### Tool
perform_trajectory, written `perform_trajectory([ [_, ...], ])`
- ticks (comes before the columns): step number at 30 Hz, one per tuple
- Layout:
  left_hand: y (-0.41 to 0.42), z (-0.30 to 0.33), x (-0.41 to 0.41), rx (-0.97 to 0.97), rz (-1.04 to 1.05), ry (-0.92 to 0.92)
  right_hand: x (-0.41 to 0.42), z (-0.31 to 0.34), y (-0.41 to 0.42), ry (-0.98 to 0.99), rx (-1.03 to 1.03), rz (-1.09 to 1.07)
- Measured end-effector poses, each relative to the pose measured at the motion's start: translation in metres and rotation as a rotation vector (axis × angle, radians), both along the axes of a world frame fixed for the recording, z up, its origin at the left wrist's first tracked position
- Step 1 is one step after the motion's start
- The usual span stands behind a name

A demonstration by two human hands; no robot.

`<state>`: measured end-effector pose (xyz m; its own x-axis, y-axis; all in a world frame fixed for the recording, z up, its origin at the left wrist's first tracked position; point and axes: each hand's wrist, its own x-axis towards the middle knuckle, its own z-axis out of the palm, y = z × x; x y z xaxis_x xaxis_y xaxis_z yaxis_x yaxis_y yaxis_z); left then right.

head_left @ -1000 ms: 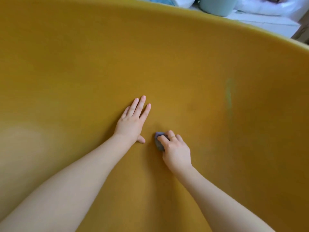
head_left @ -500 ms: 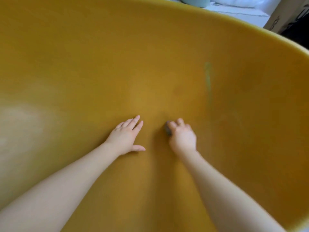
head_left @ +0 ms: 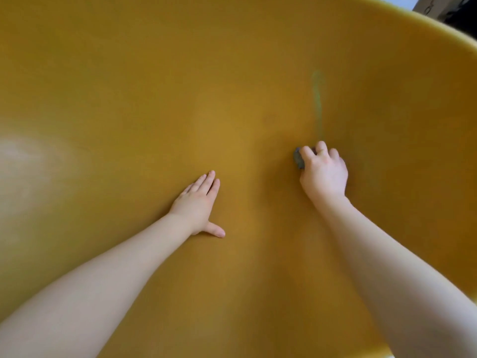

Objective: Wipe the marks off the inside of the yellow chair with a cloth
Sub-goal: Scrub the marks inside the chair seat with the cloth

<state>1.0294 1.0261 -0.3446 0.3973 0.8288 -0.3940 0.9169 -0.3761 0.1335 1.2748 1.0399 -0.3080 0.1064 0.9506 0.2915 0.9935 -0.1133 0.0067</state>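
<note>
- The yellow chair (head_left: pixel 129 86) fills almost the whole view; we look into its curved inner side, and its rim runs across the top right corner.
- The left hand (head_left: pixel 196 202) lies flat on the inner surface of the chair, palm down. Its four fingers are straight and pressed together, and the thumb (head_left: pixel 215 230) is spread out to the right side.
- The right hand (head_left: pixel 324 174) is higher and more to the right, well apart from the left hand. Its fingers are curled over a small dark grey cloth (head_left: pixel 299 158) and hold it against the chair surface.
- Only a small part of the cloth shows, at the left side of the right hand; the rest is hidden under the fingers and palm.
- A thin greenish mark (head_left: pixel 317 99) runs down the inner wall of the chair. Its lower end comes just above the fingertips of the right hand, so the cloth is near the bottom of this mark. I cannot tell if the cloth touches it.
- On the left side of the chair there is a pale, lighter patch (head_left: pixel 23 161) on the yellow surface.
- Both forearms are bare and come in from the bottom edge of the view.
- Beyond the rim, in the top right corner, something dark and a piece of light box (head_left: pixel 426 6) are seen, too small to tell more.
</note>
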Motion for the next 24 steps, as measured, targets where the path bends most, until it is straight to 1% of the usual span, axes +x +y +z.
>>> perform_trajectory([
  [2,0.0,-0.001,0.0,-0.006,0.004,0.002,-0.009,-0.006,0.0,0.06,-0.011,-0.079],
  [3,-0.001,-0.001,0.0,-0.008,0.005,0.003,-0.019,-0.012,-0.005,0.092,-0.035,-0.082],
  [6,-0.002,0.001,0.0,-0.006,0.009,0.008,-0.059,-0.029,-0.041,0.156,-0.184,0.081],
  [9,-0.004,0.007,0.0,0.006,0.007,0.034,-0.095,-0.034,-0.08,0.215,-0.355,0.182],
  [12,-0.006,0.011,0.004,0.024,0.015,0.076,-0.116,-0.036,-0.109,0.244,-0.436,0.263],
  [15,-0.015,0.013,0.006,0.031,0.034,0.057,-0.106,-0.029,-0.118,0.235,-0.487,0.291],
  [18,-0.026,0.016,0.007,-0.007,-0.063,-0.01,-0.073,-0.013,-0.124,0.101,-0.46,0.199],
  [20,-0.033,0.016,0.006,-0.098,-0.14,-0.025,-0.042,-0.001,-0.131,0.0,-0.418,0.042],
  [22,-0.04,0.013,0.005,-0.172,-0.197,0.021,-0.014,0.01,-0.139,-0.067,-0.287,-0.137],
  [24,-0.043,0.01,0.005,-0.175,-0.234,0.08,-0.002,0.017,-0.147,-0.07,-0.183,-0.281],
])
